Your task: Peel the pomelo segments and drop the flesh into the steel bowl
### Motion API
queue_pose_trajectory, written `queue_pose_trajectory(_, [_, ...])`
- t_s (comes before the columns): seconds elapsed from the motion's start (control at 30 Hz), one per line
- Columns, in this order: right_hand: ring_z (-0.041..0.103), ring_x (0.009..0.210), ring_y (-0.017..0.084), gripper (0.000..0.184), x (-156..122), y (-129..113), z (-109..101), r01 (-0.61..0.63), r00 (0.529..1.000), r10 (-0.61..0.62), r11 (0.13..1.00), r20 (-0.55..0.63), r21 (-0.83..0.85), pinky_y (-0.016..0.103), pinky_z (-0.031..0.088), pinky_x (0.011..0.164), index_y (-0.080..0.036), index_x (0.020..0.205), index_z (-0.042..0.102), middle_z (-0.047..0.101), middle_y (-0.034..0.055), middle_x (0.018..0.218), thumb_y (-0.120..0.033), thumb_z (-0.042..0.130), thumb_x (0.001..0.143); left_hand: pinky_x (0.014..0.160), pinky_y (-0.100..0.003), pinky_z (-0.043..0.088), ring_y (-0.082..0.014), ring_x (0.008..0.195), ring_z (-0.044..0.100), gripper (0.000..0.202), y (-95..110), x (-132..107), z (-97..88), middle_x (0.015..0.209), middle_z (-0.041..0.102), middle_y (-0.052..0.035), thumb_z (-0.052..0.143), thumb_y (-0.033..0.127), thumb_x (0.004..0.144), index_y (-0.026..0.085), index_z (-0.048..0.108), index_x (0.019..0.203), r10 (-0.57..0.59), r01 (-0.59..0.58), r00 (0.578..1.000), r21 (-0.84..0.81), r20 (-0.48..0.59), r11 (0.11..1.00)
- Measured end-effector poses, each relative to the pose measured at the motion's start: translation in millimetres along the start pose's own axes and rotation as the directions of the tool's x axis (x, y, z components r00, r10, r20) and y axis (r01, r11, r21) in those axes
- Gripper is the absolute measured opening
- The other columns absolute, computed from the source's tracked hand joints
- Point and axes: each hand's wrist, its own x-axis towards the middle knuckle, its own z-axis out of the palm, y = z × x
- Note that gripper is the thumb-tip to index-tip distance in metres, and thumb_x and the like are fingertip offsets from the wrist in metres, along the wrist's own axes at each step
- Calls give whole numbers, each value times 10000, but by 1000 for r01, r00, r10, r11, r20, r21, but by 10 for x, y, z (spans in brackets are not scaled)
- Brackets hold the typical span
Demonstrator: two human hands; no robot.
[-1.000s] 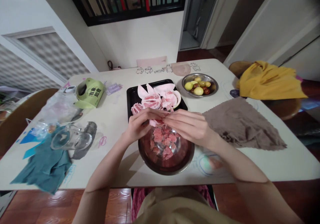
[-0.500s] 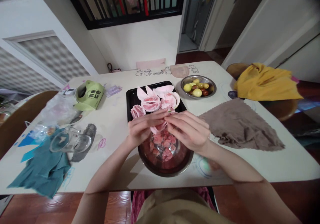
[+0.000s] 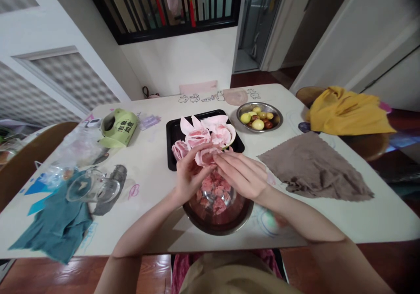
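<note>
**Above the metal bowl [image 3: 234,217], two hands at a piece of pink citrus [image 3: 206,156]**

The left hand [image 3: 190,173] curls round the piece, gripping it between thumb and fingers on its left side. The right hand [image 3: 244,171] meets it from the other side, fingers laid close together with their tips against the flesh; its thumb is largely hidden, so I can't fairly say whether it pinches anything. The piece sits over the bowl's far edge, and loose pink pulp [image 3: 219,205] lies in the bottom of the bowl.

Just beyond the hands, a black tray [image 3: 173,132] carries more pink segments [image 3: 197,137] and pale peel [image 3: 215,121]. Behind it to the right, a smaller bowl [image 3: 279,118] holds yellow, green and brown fruits [image 3: 258,123]. A grey-brown cloth [image 3: 315,167] is spread on the table [image 3: 154,224] to the right; on the left, a glass jug [image 3: 93,187] overlaps a teal cloth [image 3: 55,228].
</note>
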Motion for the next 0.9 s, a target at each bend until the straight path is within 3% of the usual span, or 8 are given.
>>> queue_pose_trajectory(0.1, [757,985,201,328,9,5,16,-36,999,35,999,-24,-7,307,649,900,-121,1275,664,792,105,1044,-115,629,948,1000,-334,578,-217,1131,719,437,11,6,11,1222,740,-93,737,205,886,212,623,1308,-9,7,999,54,37,999])
queue_pose_trajectory(0.3, [746,887,188,273,-13,69,163,-48,997,45,998,-70,-30,300,629,807,-119,1225,654,785,99,965,-109,616,955,972,-333,590,-200,1105,723,409,20,28,62,1215,740,-85,649,124,887,207,630,1287,26,-28,1000,189,14,982])
queue_pose_trajectory(0.5, [730,806,163,177,45,156,143,-150,980,135,984,-144,-97,253,595,755,-124,1085,703,773,75,885,-81,635,927,1066,-370,555,-211,1231,678,527,24,8,106,1328,701,-86,611,93,907,242,566,1411,58,-61,998,170,23,984])
queue_pose_trajectory(0.6, [726,816,176,239,86,158,130,-117,986,109,991,-126,-59,276,602,758,-121,1106,703,767,75,889,-52,640,886,1151,-426,497,-215,1284,649,573,30,18,101,1371,680,-89,557,122,963,261,464,1511,28,-27,1000,64,-4,998])
queue_pose_trajectory(0.73, [716,1049,253,428,94,117,156,-50,998,48,998,-48,-49,373,621,914,-85,1304,632,760,142,1130,-181,685,891,1189,-464,461,-233,1322,622,562,45,30,51,1423,647,-94,556,188,994,267,429,1535,-8,8,1000,32,-14,999])
queue_pose_trajectory(0.8, [697,1113,257,440,79,101,157,-43,999,45,997,17,-64,383,610,958,-110,1347,617,745,133,1206,-190,666,917,1211,-478,435,-246,1377,580,593,71,33,27,1484,598,-102,557,203,999,273,383,1562,3,-4,1000,36,18,999])
queue_pose_trajectory(0.9, [697,1080,214,364,48,109,128,-63,997,64,998,50,-27,340,603,939,-141,1302,651,765,93,1141,-83,584,949,1245,-492,391,-257,1453,506,644,118,43,4,1565,515,-111,521,193,1014,290,284,1605,21,-26,992,44,122,999])
